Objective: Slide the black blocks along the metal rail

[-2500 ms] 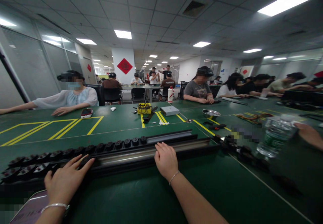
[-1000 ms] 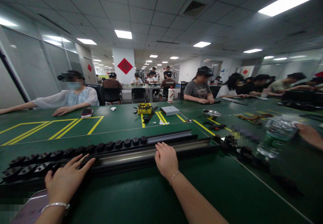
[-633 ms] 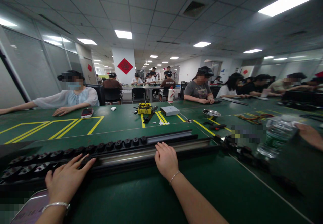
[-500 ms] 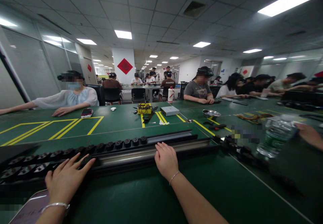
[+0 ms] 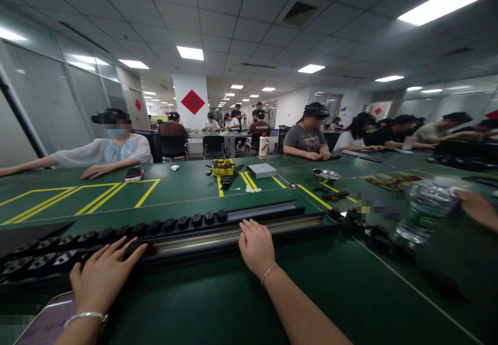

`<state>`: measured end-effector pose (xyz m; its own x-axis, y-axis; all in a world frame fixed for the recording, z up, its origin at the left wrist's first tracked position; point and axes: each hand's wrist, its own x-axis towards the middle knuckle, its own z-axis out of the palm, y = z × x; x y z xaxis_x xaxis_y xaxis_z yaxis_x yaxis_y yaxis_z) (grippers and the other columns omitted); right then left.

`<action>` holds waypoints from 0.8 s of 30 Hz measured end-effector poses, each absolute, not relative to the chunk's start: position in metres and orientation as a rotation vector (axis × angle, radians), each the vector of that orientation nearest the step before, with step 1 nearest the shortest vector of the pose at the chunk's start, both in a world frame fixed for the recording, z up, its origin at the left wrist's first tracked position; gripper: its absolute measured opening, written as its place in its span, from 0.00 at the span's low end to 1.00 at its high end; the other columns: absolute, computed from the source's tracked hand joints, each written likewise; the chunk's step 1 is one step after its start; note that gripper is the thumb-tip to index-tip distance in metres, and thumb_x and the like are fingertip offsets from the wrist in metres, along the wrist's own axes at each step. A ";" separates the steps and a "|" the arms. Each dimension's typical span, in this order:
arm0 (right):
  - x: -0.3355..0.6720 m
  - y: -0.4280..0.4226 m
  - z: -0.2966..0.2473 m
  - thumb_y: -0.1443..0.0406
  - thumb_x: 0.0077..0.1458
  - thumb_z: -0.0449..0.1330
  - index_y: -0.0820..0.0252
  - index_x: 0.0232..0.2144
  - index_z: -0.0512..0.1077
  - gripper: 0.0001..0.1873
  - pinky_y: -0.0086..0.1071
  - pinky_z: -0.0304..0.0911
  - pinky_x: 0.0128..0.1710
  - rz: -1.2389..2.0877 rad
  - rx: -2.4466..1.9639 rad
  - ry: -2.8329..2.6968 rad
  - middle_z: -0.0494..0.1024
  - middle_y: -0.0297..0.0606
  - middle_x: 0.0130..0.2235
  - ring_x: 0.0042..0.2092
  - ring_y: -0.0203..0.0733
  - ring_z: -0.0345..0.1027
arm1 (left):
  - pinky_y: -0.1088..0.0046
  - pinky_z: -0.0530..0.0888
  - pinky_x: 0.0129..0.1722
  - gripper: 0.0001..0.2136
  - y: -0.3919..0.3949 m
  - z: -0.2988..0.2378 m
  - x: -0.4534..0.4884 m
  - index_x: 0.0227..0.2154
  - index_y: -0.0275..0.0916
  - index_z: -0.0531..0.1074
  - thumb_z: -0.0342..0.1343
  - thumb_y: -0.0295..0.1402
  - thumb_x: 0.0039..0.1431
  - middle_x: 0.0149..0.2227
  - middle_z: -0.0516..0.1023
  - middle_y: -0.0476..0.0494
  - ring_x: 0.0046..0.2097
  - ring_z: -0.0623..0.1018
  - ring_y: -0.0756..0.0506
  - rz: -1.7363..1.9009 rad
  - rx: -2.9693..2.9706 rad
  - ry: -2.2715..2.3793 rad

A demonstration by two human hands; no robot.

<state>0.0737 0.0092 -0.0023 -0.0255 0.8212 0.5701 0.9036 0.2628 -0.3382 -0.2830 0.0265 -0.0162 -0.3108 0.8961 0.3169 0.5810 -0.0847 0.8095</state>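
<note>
A long dark metal rail (image 5: 218, 238) lies across the green table (image 5: 241, 303) in front of me, with a row of black roller parts (image 5: 116, 231) along its left half. My left hand (image 5: 101, 277) rests flat on the rail's left part, fingers spread and stretched out. My right hand (image 5: 257, 246) lies on the rail's middle, its fingers curled over the near edge, holding nothing that I can see apart from the rail.
A phone (image 5: 46, 324) lies at the near left edge. A water bottle (image 5: 426, 210) stands at the right beside another person's hand (image 5: 476, 207). Black chain parts (image 5: 373, 231) trail right from the rail. A yellow box (image 5: 222, 167), a grey box (image 5: 261, 170) and a metal bowl (image 5: 326, 175) sit farther back. Several people sit around.
Both hands stay where they were on the rail. A dark flat shape has slid into view at the far left edge, just above the roller parts.
</note>
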 end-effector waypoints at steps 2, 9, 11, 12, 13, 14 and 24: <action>0.074 0.009 -0.002 0.65 0.56 0.46 0.57 0.47 0.70 0.19 0.36 0.47 0.54 -0.153 -1.564 -1.847 0.72 0.37 0.50 0.55 0.41 0.58 | 0.51 0.72 0.46 0.35 0.025 -0.012 -0.278 0.61 0.46 0.38 0.15 0.49 0.50 0.62 0.54 0.52 0.58 0.63 0.43 1.585 1.178 1.510; 0.074 0.009 -0.001 0.65 0.56 0.46 0.57 0.47 0.70 0.19 0.37 0.47 0.54 -0.135 -1.566 -1.844 0.72 0.37 0.50 0.55 0.41 0.58 | 0.47 0.67 0.51 0.35 0.019 0.000 -0.269 0.61 0.48 0.39 0.17 0.52 0.49 0.63 0.50 0.55 0.61 0.57 0.42 1.611 0.956 1.404; 0.074 0.009 -0.002 0.66 0.56 0.47 0.57 0.47 0.70 0.19 0.37 0.47 0.54 -0.140 -1.567 -1.843 0.72 0.37 0.50 0.55 0.41 0.58 | 0.48 0.66 0.51 0.35 0.019 -0.001 -0.269 0.61 0.48 0.40 0.18 0.52 0.49 0.64 0.49 0.55 0.62 0.56 0.42 1.592 0.963 1.384; 0.074 0.009 -0.002 0.66 0.56 0.47 0.56 0.47 0.70 0.19 0.37 0.47 0.54 -0.142 -1.567 -1.842 0.72 0.36 0.50 0.55 0.41 0.58 | 0.48 0.66 0.52 0.35 0.018 -0.001 -0.270 0.61 0.48 0.39 0.18 0.53 0.49 0.64 0.49 0.54 0.62 0.55 0.42 1.594 0.961 1.372; 0.074 0.009 -0.003 0.66 0.56 0.47 0.56 0.47 0.70 0.19 0.37 0.47 0.54 -0.143 -1.568 -1.841 0.72 0.36 0.50 0.55 0.41 0.58 | 0.48 0.66 0.52 0.35 0.017 -0.002 -0.269 0.61 0.47 0.39 0.18 0.53 0.49 0.64 0.48 0.54 0.62 0.55 0.42 1.602 0.960 1.354; 0.074 0.009 -0.003 0.66 0.56 0.47 0.56 0.47 0.70 0.19 0.37 0.47 0.54 -0.143 -1.567 -1.841 0.72 0.36 0.50 0.55 0.41 0.58 | 0.48 0.66 0.52 0.35 0.017 -0.002 -0.269 0.61 0.47 0.38 0.18 0.53 0.49 0.64 0.47 0.54 0.62 0.54 0.42 1.613 0.958 1.343; 0.074 0.008 0.000 0.65 0.56 0.46 0.56 0.47 0.70 0.19 0.36 0.48 0.54 -0.170 -1.596 -1.861 0.71 0.37 0.51 0.55 0.40 0.58 | 0.48 0.69 0.49 0.33 0.014 -0.001 -0.260 0.60 0.48 0.39 0.15 0.51 0.51 0.64 0.49 0.49 0.61 0.57 0.43 1.643 0.949 1.368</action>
<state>0.0737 0.0083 -0.0003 -0.0266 0.8290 0.5586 0.9167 0.2432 -0.3172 -0.2598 0.0142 -0.0008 -0.4160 0.9072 0.0628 -0.1025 -0.1154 0.9880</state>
